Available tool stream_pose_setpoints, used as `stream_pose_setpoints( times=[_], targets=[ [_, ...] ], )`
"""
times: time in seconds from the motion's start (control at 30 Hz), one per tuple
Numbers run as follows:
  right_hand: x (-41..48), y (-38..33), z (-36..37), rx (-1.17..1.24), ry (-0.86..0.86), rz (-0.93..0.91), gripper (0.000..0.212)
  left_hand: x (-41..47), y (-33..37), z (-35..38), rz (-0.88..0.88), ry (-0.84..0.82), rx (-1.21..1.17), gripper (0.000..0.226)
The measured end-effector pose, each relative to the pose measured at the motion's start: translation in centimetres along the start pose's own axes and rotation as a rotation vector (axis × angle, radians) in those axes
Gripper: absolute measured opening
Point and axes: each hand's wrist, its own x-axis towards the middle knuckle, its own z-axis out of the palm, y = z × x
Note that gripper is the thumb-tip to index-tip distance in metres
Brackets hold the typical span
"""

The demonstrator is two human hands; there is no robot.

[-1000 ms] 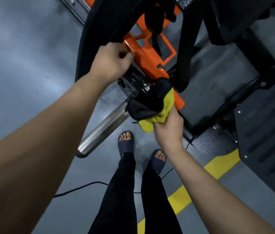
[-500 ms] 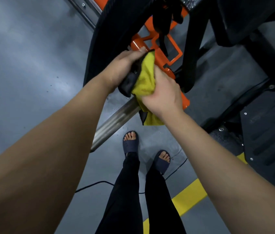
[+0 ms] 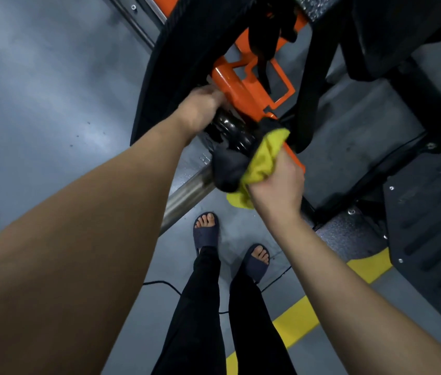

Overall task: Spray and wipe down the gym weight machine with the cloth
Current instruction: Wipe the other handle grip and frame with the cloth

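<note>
Crowding the top of the view, a broad black curved panel (image 3: 186, 50) and a hanging black strap (image 3: 265, 36) stand in front of the machine (image 3: 376, 36), and the orange arm (image 3: 243, 93) runs down between them. At the orange arm's lower end sits a glossy black collar (image 3: 232, 128), from which a steel bar (image 3: 186, 193) juts toward the lower left, partly covered by the left forearm. To the right lies a ribbed black footplate (image 3: 430, 212).

The left hand (image 3: 200, 109) reaches in beside the collar and touches the orange arm. It is blurred and its fingers are hidden against the metal, so I cannot tell whether they grip.

The cloth (image 3: 262, 158), yellow on one face and dark on the other, is bunched against the lower end of the orange arm, just beside the collar. Its dark part drapes over the inner end of the steel bar, and a yellow corner hangs below. The right hand (image 3: 276, 185) grips the cloth from below, back of the hand to the camera, fingers curled round the yellow bunch with their tips lost in the folds.

Below is a smooth grey floor (image 3: 38, 104) with a yellow line (image 3: 295, 320) across it and a thin black cable (image 3: 159, 284) trailing behind the person's legs. Dark sandals (image 3: 205, 231) stand under the steel bar.
</note>
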Motion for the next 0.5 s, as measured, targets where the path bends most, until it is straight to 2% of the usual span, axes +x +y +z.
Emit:
stream_pose_setpoints(
  times=[0.07, 0.17, 0.2, 0.27, 0.33, 0.43, 0.5],
  targets=[
    [1.6, -3.2, 0.8, -0.249, -0.031, -0.095, 0.013, -0.1, -0.1, -0.2, -0.037, 0.044, -0.133, 0.01],
    [3.7, -3.6, 1.3, -0.493, -0.145, -0.171, 0.031, -0.2, -0.4, -0.7, -0.099, 0.075, -0.123, 0.012],
    [3.8, -2.7, 0.9, -0.457, -0.168, -0.176, 0.032, -0.2, -0.2, -0.8, -0.109, 0.06, -0.087, 0.015],
    [2.6, 0.1, -0.1, -0.21, -0.147, -0.172, 0.027, -0.3, 0.4, -0.9, -0.121, 0.018, -0.045, 0.018],
    [0.7, 3.1, -0.3, -0.043, -0.124, -0.098, 0.022, -0.7, 1.1, -1.3, -0.128, -0.004, -0.009, 0.016],
    [-0.3, 6.5, -0.1, -0.013, -0.176, 0.137, 0.009, -0.6, 1.3, -1.2, -0.157, -0.025, -0.009, 0.014],
    [-0.1, 6.8, -0.2, 0.006, -0.18, 0.197, 0.013, -0.3, 1.0, -1.2, -0.149, -0.012, -0.014, 0.014]
  ],
)
